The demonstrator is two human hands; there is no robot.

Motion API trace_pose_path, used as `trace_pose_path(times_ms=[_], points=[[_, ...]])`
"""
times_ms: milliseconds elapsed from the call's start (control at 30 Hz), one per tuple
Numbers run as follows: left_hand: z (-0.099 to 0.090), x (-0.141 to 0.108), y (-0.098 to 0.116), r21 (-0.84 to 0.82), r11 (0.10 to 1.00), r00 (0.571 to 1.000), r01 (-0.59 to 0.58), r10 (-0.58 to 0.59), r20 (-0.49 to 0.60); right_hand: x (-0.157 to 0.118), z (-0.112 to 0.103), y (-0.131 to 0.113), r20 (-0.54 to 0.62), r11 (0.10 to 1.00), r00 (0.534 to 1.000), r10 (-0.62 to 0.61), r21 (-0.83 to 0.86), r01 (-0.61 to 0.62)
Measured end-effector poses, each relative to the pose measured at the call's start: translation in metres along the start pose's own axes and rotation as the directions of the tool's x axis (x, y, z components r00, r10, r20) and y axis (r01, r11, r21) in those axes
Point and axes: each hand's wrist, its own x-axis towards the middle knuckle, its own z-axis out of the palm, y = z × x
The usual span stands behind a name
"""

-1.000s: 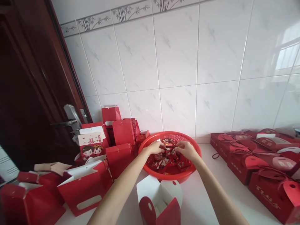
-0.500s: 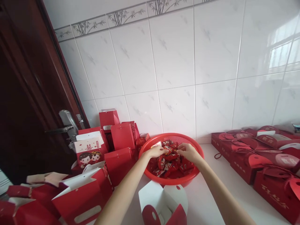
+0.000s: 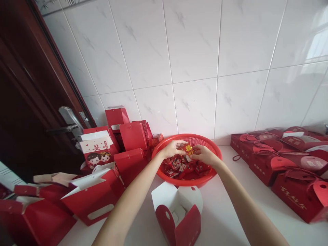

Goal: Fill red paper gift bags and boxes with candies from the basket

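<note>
Left of the red basket point(image 3: 187, 182), on the tabletop point(image 3: 246, 188), red boxes point(image 3: 129, 167) in a crowd. Over the basket's left half, the left hand point(image 3: 174, 149), with fingers pinching a red-and-gold packet point(image 3: 188, 149). Just in front of the basket, an open box point(image 3: 188, 225) with flaps raised. Above the wrapped sweets point(image 3: 179, 165) in the basket's middle, the packet itself, with gold print now in plain view, unlike half a second ago; so, probably, one piece singled out, though held within the basket's rim. Over the basket's right half, the right hand point(image 3: 203, 154), with fingertips bent in at the packet's right edge; cannot tell whether pinching. Right of the basket, tied boxes point(image 3: 289, 196) in rows.
</note>
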Motion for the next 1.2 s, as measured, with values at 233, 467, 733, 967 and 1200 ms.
trace_pose_path(times_ms=[233,467,733,967,1200], points=[[0.001,0.001,-0.003,0.185,0.979,0.979,0.088,-0.05,-0.2,0.0,-0.001,0.0,-0.194,0.959,0.981,-0.025,0.274,0.078],[-0.004,-0.005,-0.006,0.476,0.854,0.977,0.211,-0.174,-0.121,0.0,-0.005,-0.01,-0.31,0.871,0.945,0.107,0.487,0.061],[0.015,-0.005,0.009,0.723,0.69,0.975,-0.029,-0.141,0.173,-0.001,-0.008,-0.007,-0.296,0.819,0.952,0.081,0.564,0.106],[0.017,-0.004,0.007,0.739,0.669,0.992,0.081,-0.127,0.006,-0.003,-0.007,-0.01,-0.303,0.862,0.95,0.072,0.498,0.094],[0.008,0.002,0.012,0.571,0.82,0.828,-0.035,0.344,-0.443,-0.005,-0.005,-0.011,-0.265,0.904,0.962,0.067,0.424,0.054]])
